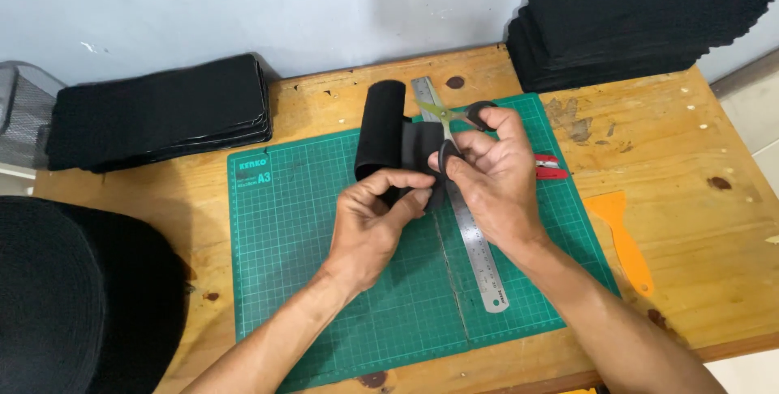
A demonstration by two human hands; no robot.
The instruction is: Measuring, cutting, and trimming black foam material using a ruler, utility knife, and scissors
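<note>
Over the green gridded cutting mat [324, 280], the left hand [369, 228] pinches the folded black fabric strip [389, 138] taut, presumably steadying it for the blades. The right hand [495, 175] has fingers closed through the black-handled scissors [454, 118], blades parted at the strip's edge. A steel ruler [475, 240] lies alongside; the mat's near half offers open room.

I see an orange scraper [621, 236] right of the green cutting mat [284, 256], a steel ruler [471, 223] lying on it, and black fabric stacks [158, 114] behind it.
</note>
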